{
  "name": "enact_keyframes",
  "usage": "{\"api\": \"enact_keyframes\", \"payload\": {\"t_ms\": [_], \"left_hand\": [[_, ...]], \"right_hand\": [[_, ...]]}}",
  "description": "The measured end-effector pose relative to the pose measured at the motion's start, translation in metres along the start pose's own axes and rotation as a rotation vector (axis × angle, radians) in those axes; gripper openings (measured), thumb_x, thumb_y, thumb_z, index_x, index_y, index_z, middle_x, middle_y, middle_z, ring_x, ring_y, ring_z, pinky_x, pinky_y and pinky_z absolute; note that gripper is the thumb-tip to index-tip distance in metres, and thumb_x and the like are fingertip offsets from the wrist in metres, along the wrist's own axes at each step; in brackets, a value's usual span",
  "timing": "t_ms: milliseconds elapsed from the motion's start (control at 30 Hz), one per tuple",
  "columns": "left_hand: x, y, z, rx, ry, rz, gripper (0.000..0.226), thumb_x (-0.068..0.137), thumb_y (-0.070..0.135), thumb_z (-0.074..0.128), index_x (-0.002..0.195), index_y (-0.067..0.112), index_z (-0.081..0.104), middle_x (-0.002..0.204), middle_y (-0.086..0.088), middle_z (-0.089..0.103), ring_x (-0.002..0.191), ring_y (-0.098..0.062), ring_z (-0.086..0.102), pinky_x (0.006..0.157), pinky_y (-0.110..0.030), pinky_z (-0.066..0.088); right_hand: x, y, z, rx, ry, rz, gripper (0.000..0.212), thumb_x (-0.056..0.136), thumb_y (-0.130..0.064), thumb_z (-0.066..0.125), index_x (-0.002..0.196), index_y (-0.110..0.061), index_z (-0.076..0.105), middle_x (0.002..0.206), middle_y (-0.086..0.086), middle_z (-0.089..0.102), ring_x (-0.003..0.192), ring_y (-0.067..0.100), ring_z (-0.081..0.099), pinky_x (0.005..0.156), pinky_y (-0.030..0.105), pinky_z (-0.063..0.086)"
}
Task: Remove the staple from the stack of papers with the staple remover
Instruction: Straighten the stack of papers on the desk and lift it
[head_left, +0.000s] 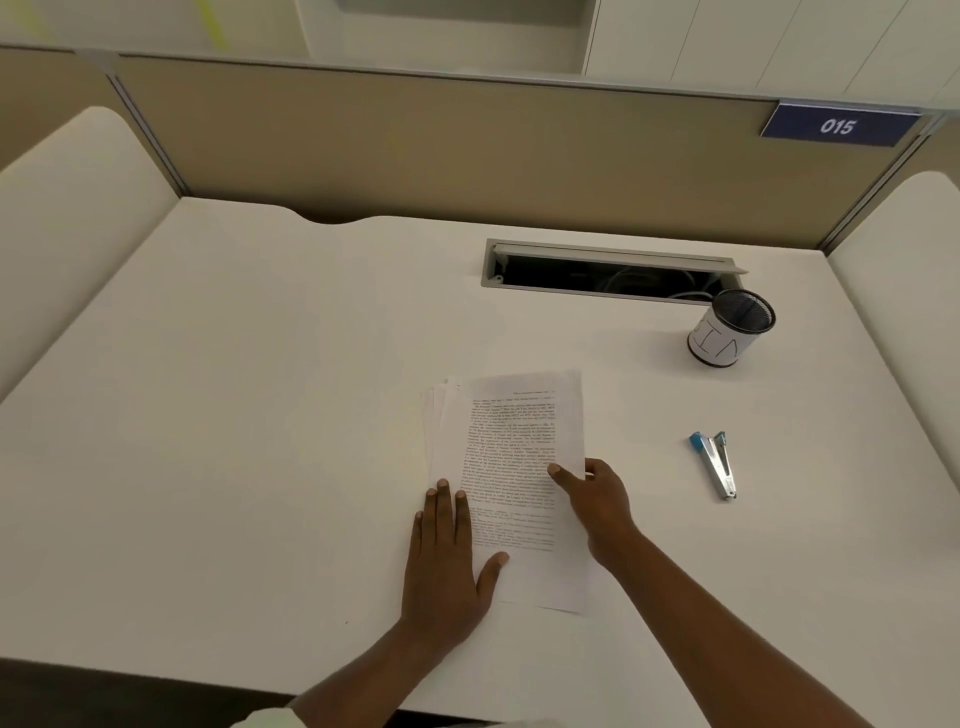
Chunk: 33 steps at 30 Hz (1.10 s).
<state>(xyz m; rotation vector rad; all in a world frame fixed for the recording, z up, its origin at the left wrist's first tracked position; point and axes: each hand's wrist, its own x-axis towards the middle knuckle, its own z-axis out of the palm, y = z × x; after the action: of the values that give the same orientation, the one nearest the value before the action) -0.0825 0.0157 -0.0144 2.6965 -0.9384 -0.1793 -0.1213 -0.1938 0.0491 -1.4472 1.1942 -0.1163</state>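
Observation:
A stack of printed papers (511, 441) lies on the white desk (234, 415), its sheets fanned out slightly at the upper left corner. My left hand (444, 561) rests flat on the stack's lower left edge, fingers spread. My right hand (597, 493) pinches the right edge of the top sheet between thumb and fingers. The staple itself is too small to make out. A metal staple remover with a blue end (716, 462) lies on the desk to the right of the papers, a hand's width from my right hand, untouched.
A black mesh pen cup with a white label (730, 330) stands at the back right. Behind it an open cable slot (608, 273) is set into the desk. Beige partition walls enclose the desk on three sides; a blue sign reads 015 (837, 126).

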Motion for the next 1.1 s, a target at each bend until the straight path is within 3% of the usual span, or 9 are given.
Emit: {"api": "enact_keyframes", "payload": {"t_ms": [167, 333, 433, 567, 667, 733, 800, 900, 1100], "left_hand": [[-0.001, 0.000, -0.003, -0.013, 0.000, 0.009, 0.087, 0.095, 0.067, 0.033, 0.158, 0.007, 0.021, 0.167, -0.015, 0.008, 0.155, -0.030, 0.008, 0.123, -0.044, 0.017], [-0.001, 0.001, -0.004, -0.024, -0.004, 0.007, 0.088, 0.094, 0.067, 0.035, 0.157, 0.006, 0.024, 0.167, -0.015, 0.013, 0.154, -0.031, 0.014, 0.122, -0.047, 0.022], [0.001, 0.002, -0.007, -0.057, -0.017, 0.005, 0.091, 0.091, 0.070, 0.038, 0.156, 0.008, 0.026, 0.166, -0.014, 0.014, 0.153, -0.031, 0.016, 0.122, -0.048, 0.024], [0.021, 0.004, -0.032, -0.295, -0.038, -0.103, 0.099, 0.086, 0.074, 0.044, 0.159, 0.015, 0.014, 0.167, -0.007, 0.012, 0.153, -0.024, 0.016, 0.124, -0.040, 0.016], [0.054, 0.000, -0.061, -0.553, 0.011, -0.242, 0.100, 0.084, 0.064, 0.061, 0.158, 0.012, 0.018, 0.161, -0.009, 0.029, 0.148, -0.025, 0.029, 0.120, -0.046, 0.028], [0.082, -0.007, -0.079, -0.753, -0.001, -0.416, 0.093, 0.085, 0.056, 0.067, 0.157, 0.013, 0.025, 0.153, -0.009, 0.042, 0.140, -0.026, 0.042, 0.114, -0.043, 0.037], [0.105, -0.013, -0.093, -0.977, -0.081, -0.578, 0.070, 0.088, 0.053, 0.065, 0.145, 0.018, 0.046, 0.137, -0.002, 0.057, 0.126, -0.025, 0.055, 0.102, -0.038, 0.046], [0.121, -0.019, -0.106, -1.180, -0.134, -0.608, 0.023, 0.097, 0.034, 0.061, 0.097, 0.014, 0.071, 0.104, -0.006, 0.076, 0.102, -0.034, 0.069, 0.090, -0.046, 0.054], [0.128, -0.017, -0.112, -1.183, -0.194, -0.554, 0.019, 0.100, 0.020, 0.056, 0.094, 0.015, 0.073, 0.100, -0.010, 0.077, 0.100, -0.037, 0.071, 0.090, -0.053, 0.058]], "right_hand": [[-0.003, 0.001, 0.000, -0.120, 0.038, -0.107, 0.026, 0.088, -0.034, 0.073, 0.106, -0.019, 0.062, 0.102, -0.002, 0.072, 0.090, 0.020, 0.070, 0.082, 0.043, 0.060], [-0.005, -0.002, -0.005, -0.193, 0.053, -0.152, 0.034, 0.088, -0.034, 0.072, 0.116, -0.028, 0.055, 0.098, -0.007, 0.070, 0.088, 0.018, 0.071, 0.083, 0.043, 0.060], [-0.002, -0.002, -0.010, -0.302, -0.003, -0.210, 0.026, 0.092, -0.032, 0.067, 0.117, -0.026, 0.065, 0.099, -0.007, 0.073, 0.086, 0.017, 0.071, 0.082, 0.041, 0.061], [0.003, 0.001, -0.018, -0.130, -0.029, -0.189, 0.017, 0.093, -0.027, 0.067, 0.109, -0.028, 0.072, 0.102, -0.008, 0.077, 0.092, 0.018, 0.074, 0.089, 0.047, 0.060], [0.001, -0.002, -0.028, 0.032, -0.098, -0.141, 0.015, 0.094, -0.023, 0.067, 0.108, -0.025, 0.073, 0.100, -0.005, 0.079, 0.091, 0.021, 0.076, 0.089, 0.048, 0.061], [-0.002, -0.005, -0.036, 0.119, -0.154, -0.112, 0.017, 0.095, -0.019, 0.067, 0.110, -0.020, 0.073, 0.104, 0.000, 0.080, 0.094, 0.026, 0.076, 0.092, 0.051, 0.059], [-0.004, -0.008, -0.043, 0.179, -0.208, -0.102, 0.018, 0.095, -0.016, 0.065, 0.112, -0.015, 0.073, 0.107, 0.007, 0.079, 0.098, 0.030, 0.075, 0.095, 0.052, 0.057], [-0.007, -0.011, -0.052, 0.186, -0.251, -0.099, 0.020, 0.096, -0.017, 0.064, 0.114, -0.014, 0.072, 0.110, 0.010, 0.078, 0.101, 0.033, 0.074, 0.096, 0.053, 0.056], [-0.007, -0.012, -0.063, 0.153, -0.248, -0.124, 0.022, 0.096, -0.021, 0.064, 0.115, -0.013, 0.071, 0.110, 0.009, 0.078, 0.098, 0.032, 0.075, 0.093, 0.054, 0.058]]}}
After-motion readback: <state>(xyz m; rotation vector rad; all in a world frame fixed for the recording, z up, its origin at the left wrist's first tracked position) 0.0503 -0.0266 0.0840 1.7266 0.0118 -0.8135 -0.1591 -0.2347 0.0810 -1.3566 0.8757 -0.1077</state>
